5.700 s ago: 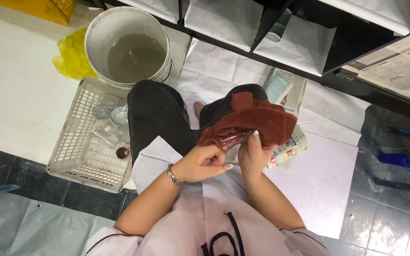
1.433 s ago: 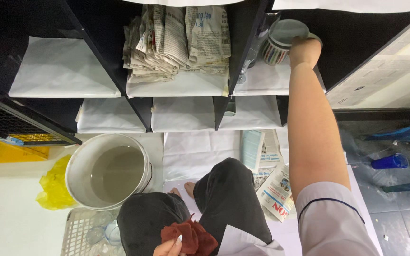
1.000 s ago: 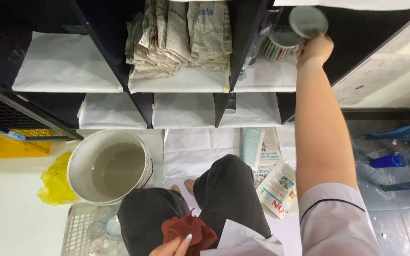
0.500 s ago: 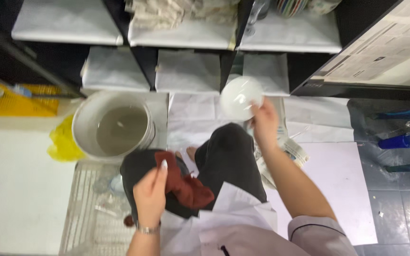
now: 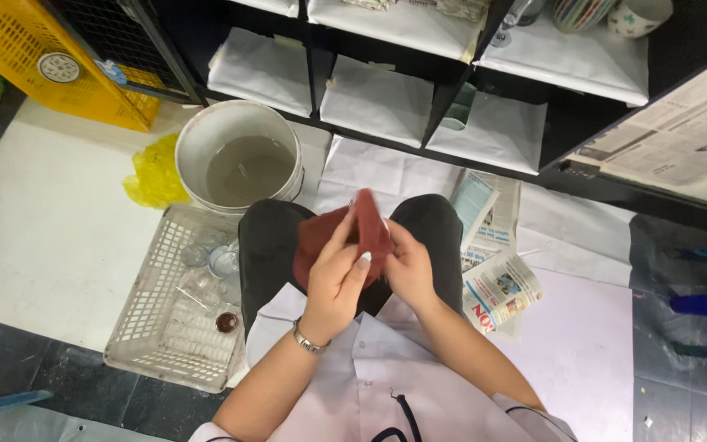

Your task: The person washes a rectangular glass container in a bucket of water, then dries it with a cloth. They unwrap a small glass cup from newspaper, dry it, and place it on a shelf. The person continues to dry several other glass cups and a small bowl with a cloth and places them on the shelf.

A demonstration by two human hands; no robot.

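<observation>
Both my hands meet over my lap on a red-brown cloth (image 5: 367,223). My left hand (image 5: 339,277), with a metal watch at the wrist, pinches the cloth from the left, fingers pointing up. My right hand (image 5: 410,267) grips the cloth's right side. The cloth stands bunched between them above my dark trousers (image 5: 267,237). Whatever lies inside the cloth is hidden. The white round dish from the earlier frame is not visible.
A white bucket (image 5: 243,123) of murky water stands ahead on the left beside a yellow bag (image 5: 153,173). A white basket (image 5: 153,327) with small glassware lies at my left. Newspapers (image 5: 497,288) lie to the right. Paper-lined black shelves (image 5: 378,102) hold a striped mug (image 5: 583,11).
My right hand came down from the shelf with a white round dish and joined the left hand at the cloth. The view dropped from the shelves to my lap.
</observation>
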